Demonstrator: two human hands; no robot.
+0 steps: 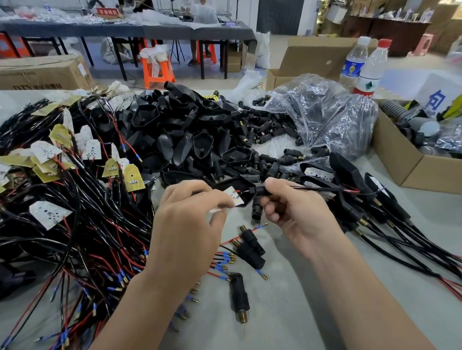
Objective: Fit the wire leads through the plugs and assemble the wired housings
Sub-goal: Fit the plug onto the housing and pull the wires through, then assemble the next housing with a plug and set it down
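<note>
Left hand (189, 218) fingers pinch the angular black plastic housing (242, 185) at its white board (233, 195); right hand (294, 211) fingers clench the ribbed black plug (257, 209), thin red-black wires (320, 189) trailing right.

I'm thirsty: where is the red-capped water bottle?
Head view, upper right: the red-capped water bottle stands upright beside a white-capped bottle, just behind the crumpled clear plastic bag.

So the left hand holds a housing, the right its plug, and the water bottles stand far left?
No: the bottles stand far right, as the head view shows. The left hand does hold the housing, the right hand its plug.
</note>
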